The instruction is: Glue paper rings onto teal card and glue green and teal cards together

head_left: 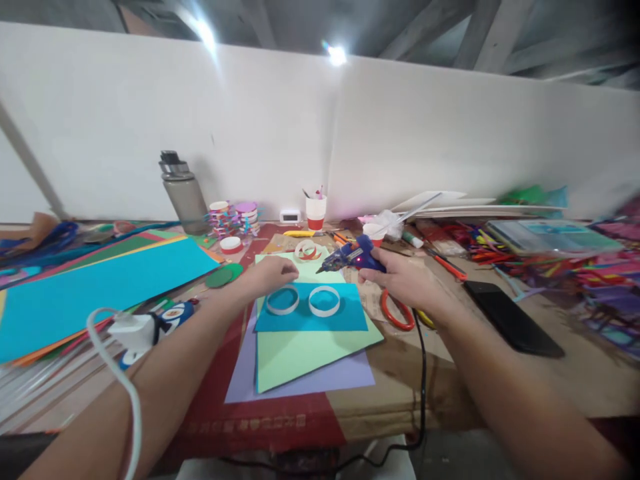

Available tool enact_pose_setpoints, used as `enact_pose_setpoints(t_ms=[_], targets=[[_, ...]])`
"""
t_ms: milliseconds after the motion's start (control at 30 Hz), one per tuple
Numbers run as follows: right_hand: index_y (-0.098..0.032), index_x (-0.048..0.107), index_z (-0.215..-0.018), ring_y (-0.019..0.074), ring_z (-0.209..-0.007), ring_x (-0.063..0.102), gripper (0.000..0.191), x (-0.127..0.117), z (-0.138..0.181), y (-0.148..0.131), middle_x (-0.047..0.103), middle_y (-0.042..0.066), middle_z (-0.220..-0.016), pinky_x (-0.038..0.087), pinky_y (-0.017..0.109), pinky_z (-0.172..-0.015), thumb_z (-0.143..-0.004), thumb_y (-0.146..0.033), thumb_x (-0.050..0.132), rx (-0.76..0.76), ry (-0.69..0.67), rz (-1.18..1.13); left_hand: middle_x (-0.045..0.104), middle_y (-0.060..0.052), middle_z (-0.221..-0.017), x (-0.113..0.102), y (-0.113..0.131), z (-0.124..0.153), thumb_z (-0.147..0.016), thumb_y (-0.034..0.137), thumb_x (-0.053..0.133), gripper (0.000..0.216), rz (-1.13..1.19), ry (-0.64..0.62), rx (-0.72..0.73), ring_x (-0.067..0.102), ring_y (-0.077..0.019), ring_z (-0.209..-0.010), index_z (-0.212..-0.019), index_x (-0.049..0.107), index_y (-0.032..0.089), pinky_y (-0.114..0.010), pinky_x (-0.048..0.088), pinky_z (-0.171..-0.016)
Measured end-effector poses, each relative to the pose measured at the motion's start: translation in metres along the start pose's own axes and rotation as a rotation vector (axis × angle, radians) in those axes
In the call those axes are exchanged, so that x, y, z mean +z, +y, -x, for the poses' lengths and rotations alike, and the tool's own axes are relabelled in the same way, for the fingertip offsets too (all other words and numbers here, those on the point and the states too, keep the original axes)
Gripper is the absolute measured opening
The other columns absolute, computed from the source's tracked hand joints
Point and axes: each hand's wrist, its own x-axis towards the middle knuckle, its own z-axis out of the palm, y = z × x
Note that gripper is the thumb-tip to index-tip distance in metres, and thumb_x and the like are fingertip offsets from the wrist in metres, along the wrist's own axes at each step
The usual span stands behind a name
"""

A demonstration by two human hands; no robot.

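Observation:
My right hand (395, 273) grips a blue hot glue gun (357, 255), its nozzle pointing left above the paper and a small red light glowing on its body. My left hand (273, 275) is curled with its fingers drawn together, just above a white paper ring (283, 301); whether anything is between the fingertips is hidden. A second white paper ring (324, 302) stands to the right of the first. Both rest on a blue paper sheet (305, 323), which lies over light green paper (310, 350) and lilac paper (345, 377).
Red-handled scissors (397, 313) and the glue gun's black cord (423, 373) lie near my right arm. A phone (513, 319) is farther right. Colored sheets (110, 287) and a white plug (135, 331) are at left. Paper cups (315, 213) and a bottle (184, 197) stand behind.

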Motion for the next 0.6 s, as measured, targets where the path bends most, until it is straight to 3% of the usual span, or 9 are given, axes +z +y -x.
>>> enact_pose_setpoints(t_ms=[233,367,433,600], targets=[[-0.019,0.060,-0.086,0.0181,-0.074,0.056,0.021,0.014,-0.002,0.015,0.063,0.001,-0.080,0.043,0.028,-0.066,-0.079,-0.038,0.055,-0.009,-0.052,-0.100,0.072,-0.004,-0.085,0.002,0.007,-0.014,-0.071,0.037,0.064,0.025,-0.102,-0.180,-0.090,0.063,-0.0170,-0.077,-0.084,0.071,0.017,-0.022,0.040,-0.059],[-0.020,0.059,-0.085,0.0185,-0.076,0.057,0.019,0.023,-0.003,0.023,0.064,0.001,-0.081,0.043,0.029,-0.068,-0.080,-0.038,0.053,-0.020,-0.077,-0.162,0.072,-0.004,-0.082,-0.001,0.016,-0.016,-0.073,0.039,0.063,0.026,-0.141,-0.144,-0.102,0.063,-0.0158,-0.074,-0.082,0.071,0.017,-0.021,0.038,-0.056],[-0.021,0.059,-0.082,0.0186,-0.074,0.057,0.019,0.025,-0.002,0.024,0.063,0.001,-0.080,0.043,0.029,-0.067,-0.079,-0.039,0.053,-0.017,-0.064,-0.147,0.072,-0.003,-0.084,-0.001,0.023,-0.016,-0.066,0.038,0.070,0.026,-0.153,-0.195,-0.076,0.063,-0.0159,-0.075,-0.084,0.071,0.018,-0.021,0.039,-0.056],[-0.023,0.060,-0.076,0.0191,-0.069,0.056,0.018,0.022,-0.001,0.023,0.063,0.001,-0.076,0.042,0.029,-0.063,-0.081,-0.037,0.051,-0.042,-0.026,-0.104,0.071,-0.009,-0.090,-0.001,0.038,-0.020,-0.060,0.043,0.075,0.036,-0.317,-0.236,-0.072,0.063,-0.0232,-0.080,-0.085,0.071,0.016,-0.025,0.042,-0.059]])
